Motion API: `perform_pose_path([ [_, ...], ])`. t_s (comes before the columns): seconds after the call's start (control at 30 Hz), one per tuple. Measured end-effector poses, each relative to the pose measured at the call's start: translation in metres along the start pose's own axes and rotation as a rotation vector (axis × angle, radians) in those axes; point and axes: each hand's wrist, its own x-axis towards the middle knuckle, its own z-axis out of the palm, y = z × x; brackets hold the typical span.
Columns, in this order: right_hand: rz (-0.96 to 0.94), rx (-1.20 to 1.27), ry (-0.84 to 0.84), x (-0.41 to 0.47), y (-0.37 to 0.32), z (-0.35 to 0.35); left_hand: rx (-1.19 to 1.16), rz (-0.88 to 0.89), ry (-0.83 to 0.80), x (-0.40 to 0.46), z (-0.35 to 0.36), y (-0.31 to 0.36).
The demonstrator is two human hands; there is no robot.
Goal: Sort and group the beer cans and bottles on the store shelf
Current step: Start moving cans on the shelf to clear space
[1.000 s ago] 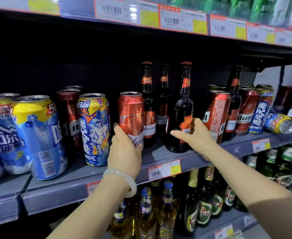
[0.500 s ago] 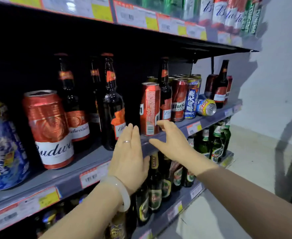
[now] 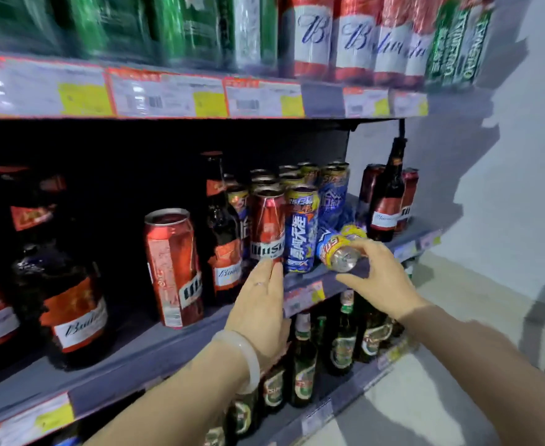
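The middle shelf [image 3: 181,344] holds mixed beer. A blue-and-yellow can [image 3: 335,249] lies on its side near the shelf's front edge, its silver end facing me. My right hand [image 3: 382,280] reaches it: the fingers touch the can's rim on the right and the thumb is spread below, apart from it. My left hand [image 3: 260,305], with a pale bangle on the wrist, is stretched flat, its fingertips at the base of a red Wusu can [image 3: 268,225]. Beside that stand a blue can [image 3: 300,230], a Budweiser bottle [image 3: 224,226] and another red can [image 3: 174,265].
Dark Budweiser bottles [image 3: 68,300] stand at the left; a bottle and red cans [image 3: 388,201] stand at the shelf's right end. Green packs and Budweiser cans [image 3: 351,37] fill the top shelf. Green bottles [image 3: 342,342] line the lower shelf. A white wall and pale floor lie to the right.
My view has swung right along the shelf. Both hands moved right: the left let go of the Budweiser can, and the right hand travelled to the toppled can.
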Motion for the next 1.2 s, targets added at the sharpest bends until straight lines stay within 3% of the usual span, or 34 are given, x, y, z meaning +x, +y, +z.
perform_pose_path([
  [0.3,-0.115,-0.171,-0.149,0.052,0.073,-0.015,0.095,0.051,-0.055,0.089,0.030,0.046],
  [0.63,-0.020,-0.287,-0.177,0.091,0.097,-0.019,0.470,0.313,-0.140,0.134,0.032,0.052],
  [0.83,-0.008,-0.502,-0.249,0.119,0.095,-0.022,0.412,0.449,-0.192,0.161,0.029,0.045],
  [0.97,-0.214,-0.728,-0.304,0.153,0.098,-0.018,0.285,0.464,-0.280,0.170,0.025,0.046],
  [1.2,-0.470,-0.957,-0.340,0.192,0.120,0.005,0.236,0.410,0.021,0.178,0.056,0.043],
])
